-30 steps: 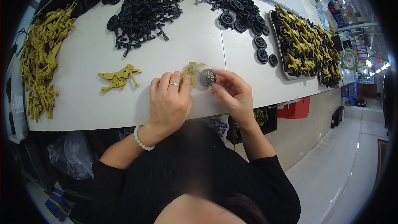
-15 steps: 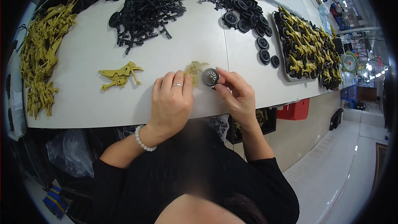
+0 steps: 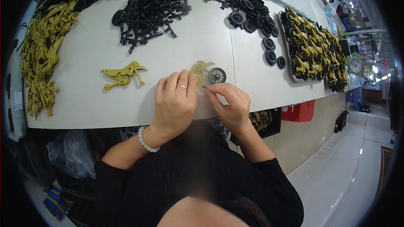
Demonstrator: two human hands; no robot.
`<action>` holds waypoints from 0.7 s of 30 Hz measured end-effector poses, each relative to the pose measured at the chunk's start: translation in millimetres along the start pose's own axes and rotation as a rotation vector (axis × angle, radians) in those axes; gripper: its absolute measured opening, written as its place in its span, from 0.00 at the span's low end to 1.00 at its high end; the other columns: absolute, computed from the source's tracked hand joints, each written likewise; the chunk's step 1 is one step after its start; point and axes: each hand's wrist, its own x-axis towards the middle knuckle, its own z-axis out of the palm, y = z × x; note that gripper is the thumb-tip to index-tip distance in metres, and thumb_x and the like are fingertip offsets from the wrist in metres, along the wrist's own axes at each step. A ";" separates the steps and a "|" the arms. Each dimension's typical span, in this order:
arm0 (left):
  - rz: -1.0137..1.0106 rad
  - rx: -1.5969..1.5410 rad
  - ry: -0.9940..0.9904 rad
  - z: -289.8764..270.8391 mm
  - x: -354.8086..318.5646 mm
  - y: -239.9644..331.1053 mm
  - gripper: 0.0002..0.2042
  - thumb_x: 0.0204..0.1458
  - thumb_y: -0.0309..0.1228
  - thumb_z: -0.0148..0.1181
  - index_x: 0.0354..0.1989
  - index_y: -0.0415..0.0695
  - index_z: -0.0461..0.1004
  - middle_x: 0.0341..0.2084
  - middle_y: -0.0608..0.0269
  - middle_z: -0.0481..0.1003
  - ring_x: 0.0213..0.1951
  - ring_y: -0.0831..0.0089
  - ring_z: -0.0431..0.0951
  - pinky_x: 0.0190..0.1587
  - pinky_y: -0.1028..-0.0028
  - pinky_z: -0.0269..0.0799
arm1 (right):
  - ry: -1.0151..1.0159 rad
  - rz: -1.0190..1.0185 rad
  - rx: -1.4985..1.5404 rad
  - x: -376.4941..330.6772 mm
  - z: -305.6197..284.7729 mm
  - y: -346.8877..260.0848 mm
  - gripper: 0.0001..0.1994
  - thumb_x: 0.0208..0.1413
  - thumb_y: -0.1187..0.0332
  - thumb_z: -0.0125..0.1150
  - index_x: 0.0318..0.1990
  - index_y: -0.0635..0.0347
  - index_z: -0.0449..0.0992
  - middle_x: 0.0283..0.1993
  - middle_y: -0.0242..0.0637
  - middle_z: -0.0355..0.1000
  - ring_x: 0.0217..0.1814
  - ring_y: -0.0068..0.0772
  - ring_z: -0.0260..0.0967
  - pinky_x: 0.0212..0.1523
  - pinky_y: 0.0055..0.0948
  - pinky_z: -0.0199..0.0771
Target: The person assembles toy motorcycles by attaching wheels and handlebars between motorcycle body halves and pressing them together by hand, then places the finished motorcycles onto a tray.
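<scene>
My left hand rests near the table's front edge, its fingers pressed together on a pale yellow plastic toy frame; part of that piece is hidden beneath the fingers. My right hand pinches a small dark part between thumb and fingertip, right beside the frame's lower end. Just beyond those fingertips, a black spoked wheel lies flat next to the frame. Left of both hands sits another yellow plastic frame, touched by neither.
Yellow frames are heaped at the left. Black thin parts lie piled at the back, with loose black wheels farther right. A tray of yellow-and-black assemblies stands at the right. A red bin shows below the table edge.
My right hand has moved left and nearer, from the wheel to the lower end of the yellow frame. The wheel now lies free of the fingers. My left hand stays in place.
</scene>
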 end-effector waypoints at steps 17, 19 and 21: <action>0.052 0.085 -0.001 0.5 0.9 2.8 0.14 0.44 0.24 0.56 0.38 0.28 0.75 0.38 0.39 0.75 0.40 0.59 0.74 0.41 0.65 0.72 | -0.158 -0.117 -0.276 3.5 -0.8 -8.4 0.11 0.41 0.79 0.64 0.36 0.63 0.78 0.27 0.36 0.71 0.26 0.35 0.70 0.25 0.29 0.71; 0.071 0.099 -0.006 -1.0 2.0 3.4 0.14 0.44 0.25 0.56 0.38 0.28 0.74 0.38 0.38 0.75 0.40 0.59 0.75 0.41 0.65 0.73 | -0.197 -0.123 -0.323 4.1 -1.2 -9.4 0.11 0.41 0.79 0.64 0.36 0.64 0.77 0.27 0.36 0.70 0.26 0.35 0.70 0.26 0.29 0.71; 0.054 0.087 -0.035 -3.4 3.9 4.0 0.13 0.44 0.24 0.59 0.38 0.29 0.76 0.38 0.40 0.76 0.40 0.58 0.75 0.39 0.65 0.75 | -0.215 -0.176 -0.359 5.5 -0.1 -9.0 0.05 0.46 0.77 0.59 0.32 0.61 0.75 0.27 0.33 0.66 0.27 0.32 0.67 0.23 0.30 0.66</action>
